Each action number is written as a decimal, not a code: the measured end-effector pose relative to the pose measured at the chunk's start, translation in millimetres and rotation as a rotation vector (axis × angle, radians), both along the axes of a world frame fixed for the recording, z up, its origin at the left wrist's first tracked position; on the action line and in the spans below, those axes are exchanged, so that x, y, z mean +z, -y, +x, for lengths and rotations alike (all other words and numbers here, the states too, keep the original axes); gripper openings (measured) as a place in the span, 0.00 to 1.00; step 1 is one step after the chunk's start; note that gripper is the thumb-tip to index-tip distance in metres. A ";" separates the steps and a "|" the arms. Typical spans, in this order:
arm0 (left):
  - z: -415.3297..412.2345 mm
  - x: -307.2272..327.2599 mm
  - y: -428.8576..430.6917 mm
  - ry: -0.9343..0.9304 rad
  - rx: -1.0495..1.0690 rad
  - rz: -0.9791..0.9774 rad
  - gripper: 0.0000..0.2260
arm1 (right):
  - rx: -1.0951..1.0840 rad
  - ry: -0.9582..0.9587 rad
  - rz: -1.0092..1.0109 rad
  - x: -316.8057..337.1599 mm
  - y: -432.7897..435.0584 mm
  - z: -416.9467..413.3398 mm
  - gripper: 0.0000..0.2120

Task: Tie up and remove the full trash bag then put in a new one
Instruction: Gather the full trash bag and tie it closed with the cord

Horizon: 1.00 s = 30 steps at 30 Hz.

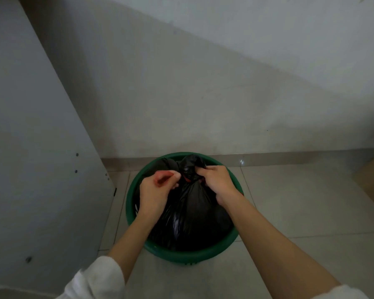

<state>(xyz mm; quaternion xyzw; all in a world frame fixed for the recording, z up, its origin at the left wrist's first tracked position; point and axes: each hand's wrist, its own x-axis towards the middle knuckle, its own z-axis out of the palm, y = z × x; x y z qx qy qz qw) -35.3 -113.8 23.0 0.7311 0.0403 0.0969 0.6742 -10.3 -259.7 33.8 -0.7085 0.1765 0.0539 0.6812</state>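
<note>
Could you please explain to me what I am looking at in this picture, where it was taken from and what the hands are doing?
There is no machine here. A person wears one wide-angle camera on the head, which looks forward and down, so you see their own two arms from above. On the tiled floor by a wall stands a round green bin holding a full black trash bag. The right hand grips the bag's gathered neck, whose bunched top sticks up behind the fingers. The left hand pinches a red tie, which seems to run round that neck. I cannot tell whether a knot is finished. A pale panel stands at the left.
</note>
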 end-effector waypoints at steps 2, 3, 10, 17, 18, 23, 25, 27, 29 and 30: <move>-6.9 1.4 -5.3 0.268 -0.082 0.354 0.01 | -0.004 -0.041 0.006 5.9 0.0 2.2 0.10; -6.4 1.8 -7.7 0.435 -0.139 0.564 0.01 | 0.004 -0.049 -0.009 8.4 -0.5 3.6 0.10; 29.1 15.3 -19.8 0.769 -0.389 0.911 0.10 | 0.267 -0.063 -0.077 24.4 9.9 11.7 0.13; 34.9 24.7 -12.2 0.414 -0.423 0.678 0.10 | 0.493 -0.011 0.060 16.8 24.3 12.9 0.06; 35.9 24.6 -11.5 0.379 -0.424 0.659 0.11 | 0.509 -0.005 0.072 16.4 25.8 12.4 0.06; 47.0 24.2 -8.9 0.472 -0.409 0.756 0.07 | 0.511 0.034 0.044 15.8 25.7 10.0 0.10; 50.5 24.3 -6.5 0.602 -0.356 0.884 0.07 | 0.495 0.059 0.043 14.4 23.0 8.6 0.12; 51.8 24.9 -1.1 0.731 -0.327 0.984 0.09 | 0.494 0.092 0.038 11.9 23.0 6.5 0.14; 52.6 25.3 3.8 0.798 -0.379 1.018 0.09 | 0.499 0.125 0.027 8.5 26.2 4.1 0.15; 52.2 23.9 4.7 0.812 -0.435 1.020 0.09 | 0.500 0.137 0.034 7.3 28.2 2.7 0.15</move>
